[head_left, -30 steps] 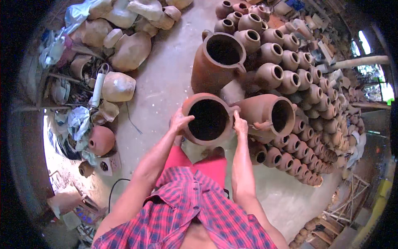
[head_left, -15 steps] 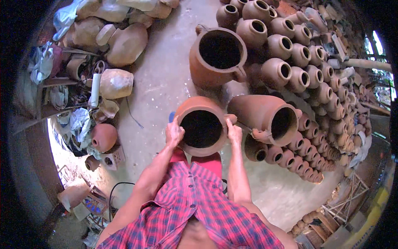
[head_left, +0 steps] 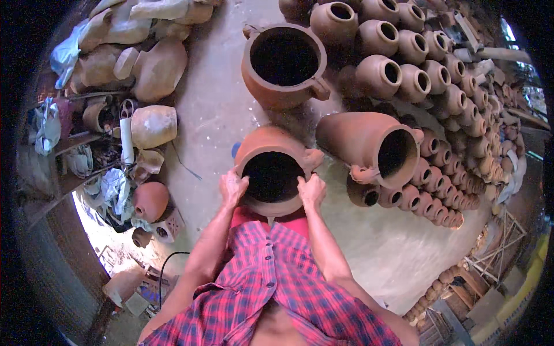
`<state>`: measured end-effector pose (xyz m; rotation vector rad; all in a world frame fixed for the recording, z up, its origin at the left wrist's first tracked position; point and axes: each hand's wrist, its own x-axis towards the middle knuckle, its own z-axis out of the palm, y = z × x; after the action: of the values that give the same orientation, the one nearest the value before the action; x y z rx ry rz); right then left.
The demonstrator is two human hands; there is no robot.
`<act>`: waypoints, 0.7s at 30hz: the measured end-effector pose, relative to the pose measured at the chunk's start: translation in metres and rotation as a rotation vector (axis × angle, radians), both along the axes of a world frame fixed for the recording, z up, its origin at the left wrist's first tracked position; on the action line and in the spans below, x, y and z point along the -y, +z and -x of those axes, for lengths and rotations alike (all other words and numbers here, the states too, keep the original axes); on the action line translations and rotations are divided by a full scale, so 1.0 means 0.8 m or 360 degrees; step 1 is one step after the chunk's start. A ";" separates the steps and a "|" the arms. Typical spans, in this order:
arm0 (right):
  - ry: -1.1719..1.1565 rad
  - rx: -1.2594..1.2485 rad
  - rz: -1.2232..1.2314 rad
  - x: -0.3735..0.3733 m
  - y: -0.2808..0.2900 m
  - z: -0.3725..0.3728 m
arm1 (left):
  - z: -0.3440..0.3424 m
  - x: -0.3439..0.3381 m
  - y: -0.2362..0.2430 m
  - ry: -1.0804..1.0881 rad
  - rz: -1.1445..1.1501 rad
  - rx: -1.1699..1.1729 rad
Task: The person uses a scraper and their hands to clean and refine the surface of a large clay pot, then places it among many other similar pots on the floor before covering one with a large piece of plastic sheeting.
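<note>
Concrete floor [head_left: 208, 109], pottery yard. Rows of small clay pots [head_left: 438, 98] stacked along the right. Big open handled pot [head_left: 284, 64] stands upright at top centre; long jar [head_left: 369, 145] lies on its side to the right, mouth facing right. Sacks and clutter [head_left: 138, 63] on the left. Held clay pot [head_left: 272, 170] sits centre, just in front of the person, mouth up. Left hand [head_left: 232, 187] and right hand [head_left: 312, 190] each grip its rim on opposite sides.

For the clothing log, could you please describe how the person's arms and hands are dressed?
Both forearms are bare, and the left hand and right hand wear no gloves. No watch or ring shows. The red and blue plaid shirt has white buttons.
</note>
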<state>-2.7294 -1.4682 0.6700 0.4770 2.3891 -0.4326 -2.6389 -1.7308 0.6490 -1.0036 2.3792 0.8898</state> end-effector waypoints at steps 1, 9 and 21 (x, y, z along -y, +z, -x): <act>0.0014 -0.0048 -0.0043 0.009 0.000 -0.002 | 0.002 0.006 0.002 -0.0046 0.0002 0.0042; 0.0147 -0.0009 -0.0051 0.002 -0.015 0.008 | 0.024 0.019 -0.015 -0.0296 0.0165 0.0034; -0.0412 -0.0090 0.0425 -0.033 -0.028 0.076 | -0.027 0.038 0.050 -0.0039 -0.0314 0.0159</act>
<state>-2.7906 -1.4415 0.6480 0.6589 2.2845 -0.8781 -2.6174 -1.7613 0.6890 -0.9176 2.1685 1.0179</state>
